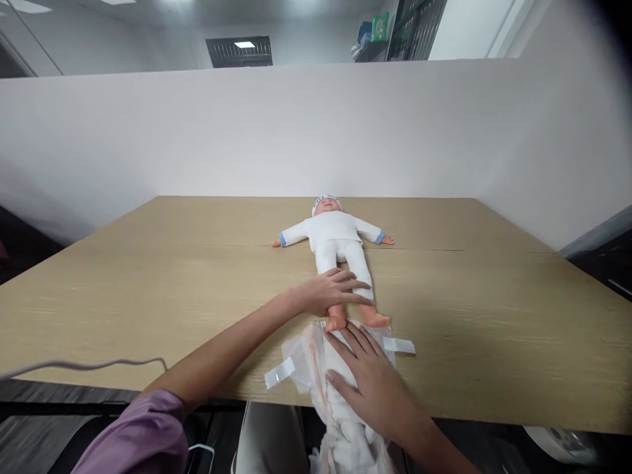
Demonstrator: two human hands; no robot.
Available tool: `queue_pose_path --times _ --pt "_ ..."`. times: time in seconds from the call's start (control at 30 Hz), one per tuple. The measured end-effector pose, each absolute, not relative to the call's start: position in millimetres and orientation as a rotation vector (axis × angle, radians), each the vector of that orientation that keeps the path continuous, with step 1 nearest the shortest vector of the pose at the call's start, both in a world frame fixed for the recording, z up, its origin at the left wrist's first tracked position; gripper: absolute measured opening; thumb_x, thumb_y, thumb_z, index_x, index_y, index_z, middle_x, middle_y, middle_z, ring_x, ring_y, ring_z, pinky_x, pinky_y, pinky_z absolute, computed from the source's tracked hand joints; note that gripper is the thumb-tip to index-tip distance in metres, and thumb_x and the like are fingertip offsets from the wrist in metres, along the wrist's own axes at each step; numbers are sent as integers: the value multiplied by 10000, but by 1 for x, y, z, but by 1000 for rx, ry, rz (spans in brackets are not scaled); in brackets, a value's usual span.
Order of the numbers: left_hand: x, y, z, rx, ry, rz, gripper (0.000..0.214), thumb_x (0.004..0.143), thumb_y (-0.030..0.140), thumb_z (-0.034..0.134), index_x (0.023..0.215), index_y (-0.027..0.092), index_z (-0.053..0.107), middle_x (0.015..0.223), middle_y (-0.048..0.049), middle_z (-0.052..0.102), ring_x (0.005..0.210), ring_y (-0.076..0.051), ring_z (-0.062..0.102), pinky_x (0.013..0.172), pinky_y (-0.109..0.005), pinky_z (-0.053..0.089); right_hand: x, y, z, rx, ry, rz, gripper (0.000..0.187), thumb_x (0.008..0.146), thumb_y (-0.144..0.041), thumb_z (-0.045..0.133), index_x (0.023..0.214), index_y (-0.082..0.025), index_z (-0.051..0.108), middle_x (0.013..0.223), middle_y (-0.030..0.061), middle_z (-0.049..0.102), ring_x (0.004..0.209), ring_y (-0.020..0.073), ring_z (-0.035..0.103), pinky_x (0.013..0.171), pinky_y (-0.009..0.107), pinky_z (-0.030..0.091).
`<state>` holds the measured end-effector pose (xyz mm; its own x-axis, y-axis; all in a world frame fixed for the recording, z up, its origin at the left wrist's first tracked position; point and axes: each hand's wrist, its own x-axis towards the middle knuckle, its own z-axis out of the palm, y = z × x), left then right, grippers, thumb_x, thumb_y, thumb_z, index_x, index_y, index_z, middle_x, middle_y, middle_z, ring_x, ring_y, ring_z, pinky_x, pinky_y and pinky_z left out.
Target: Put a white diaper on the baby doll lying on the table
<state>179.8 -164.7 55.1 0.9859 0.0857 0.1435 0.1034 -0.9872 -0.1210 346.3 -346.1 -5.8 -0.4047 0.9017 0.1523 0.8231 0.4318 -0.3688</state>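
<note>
A baby doll in white clothes with blue cuffs and a patterned cap lies on its back, arms spread, feet toward me. Across its lower legs rests my left hand, fingers stretched out and apart. Just below the doll's feet a white diaper is spread out, its side tabs unfolded left and right. Its lower part hangs over the table's front edge. My right hand lies flat on the diaper with fingers spread, the fingertips close to the doll's feet.
The wooden table has white partition walls at its back and sides. A pale cable runs along the front left of the tabletop. Below the front edge, a round white object shows at the right.
</note>
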Motion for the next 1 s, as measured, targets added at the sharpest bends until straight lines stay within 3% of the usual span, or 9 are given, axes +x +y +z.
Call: queue_pose_path --times 0.07,0.13,0.27,0.43,0.6,0.8,1.0 --pt "185 -166 52 -2950 -96 -186 801 814 149 685 1558 309 434 1666 -4 403 1417 -307 418 1139 -425 364 347 -346 -7 -1500 -2363 340 617 1030 -488 525 1618 -382 373 1685 7 381 1532 319 371 1237 602 366" --pt "190 -165 49 -2908 -55 -174 772 818 126 674 1535 318 463 1650 10 433 1388 -290 436 1149 -416 350 346 -348 -10 -1511 -2369 341 620 1034 -484 515 1625 -390 354 1696 2 360 1543 319 356 1243 607 354" --pt "201 -162 46 -2852 -6 -112 532 873 163 647 1383 307 605 1480 -35 595 1196 -280 518 1043 -416 378 346 -348 -12 -1525 -2374 360 656 1038 -481 506 1650 -400 281 1727 -11 282 1568 305 314 1259 579 341" --pt "202 -160 56 -2917 -35 -223 273 910 253 625 1174 262 697 1310 -86 665 1065 -285 548 941 -433 383 346 -346 -7 -1521 -2396 373 659 1042 -474 506 1652 -404 268 1734 -17 259 1584 290 283 1276 558 319" --pt "186 -152 102 -3244 -240 -553 297 894 265 626 1184 257 685 1265 -57 714 1086 -283 568 1024 -451 377 348 -338 -5 -1492 -2423 383 665 1056 -507 479 1660 -412 220 1747 -33 207 1607 256 221 1302 543 271" --pt "167 -135 158 -3405 -543 -953 339 884 486 740 1117 243 699 1118 -21 736 1058 -252 618 1035 -419 427 350 -289 -12 -1466 -2418 331 651 1065 -561 437 1658 -359 260 1745 14 231 1614 251 196 1300 555 248" --pt "157 -122 171 -3309 -713 -1307 347 885 428 767 1149 217 690 1255 -30 698 1232 -268 604 1056 -421 449 342 -200 -19 -1469 -2425 205 663 1055 -604 427 1612 -246 397 1699 118 344 1576 320 284 1278 611 222"
